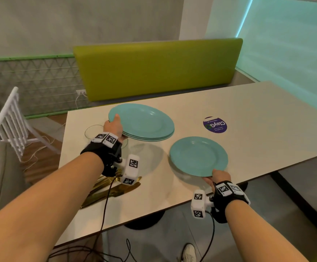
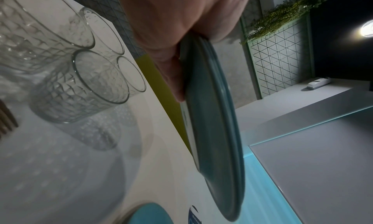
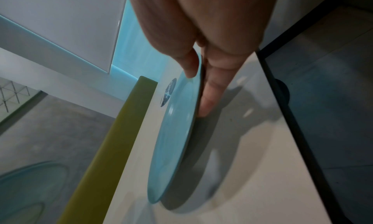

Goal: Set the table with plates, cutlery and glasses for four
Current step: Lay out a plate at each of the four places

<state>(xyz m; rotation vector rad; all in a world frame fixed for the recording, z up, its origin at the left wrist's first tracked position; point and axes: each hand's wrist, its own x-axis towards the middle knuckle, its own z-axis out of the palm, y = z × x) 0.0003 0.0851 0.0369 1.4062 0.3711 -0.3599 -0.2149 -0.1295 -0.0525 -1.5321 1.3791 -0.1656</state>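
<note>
My left hand [image 1: 114, 125] grips a stack of three teal plates [image 1: 144, 121] by its left rim and holds it in the air above the table [image 1: 257, 114]; the left wrist view shows the thumb on top of the stack [image 2: 214, 115] and fingers beneath. My right hand [image 1: 217, 176] pinches the near rim of a single teal plate [image 1: 197, 156], thumb above and fingers [image 3: 212, 90] below, just over the table's near right part. Several clear patterned glasses [image 2: 80, 84] stand below the left hand. Gold cutlery [image 1: 108, 191] lies near the table's front left edge.
A round purple sticker [image 1: 214, 124] is on the table beyond the single plate. A green padded bench back [image 1: 157, 67] runs along the far side. A white chair [image 1: 8, 118] stands at the left. Cables [image 1: 104, 224] hang from my wrists over the table's near edge.
</note>
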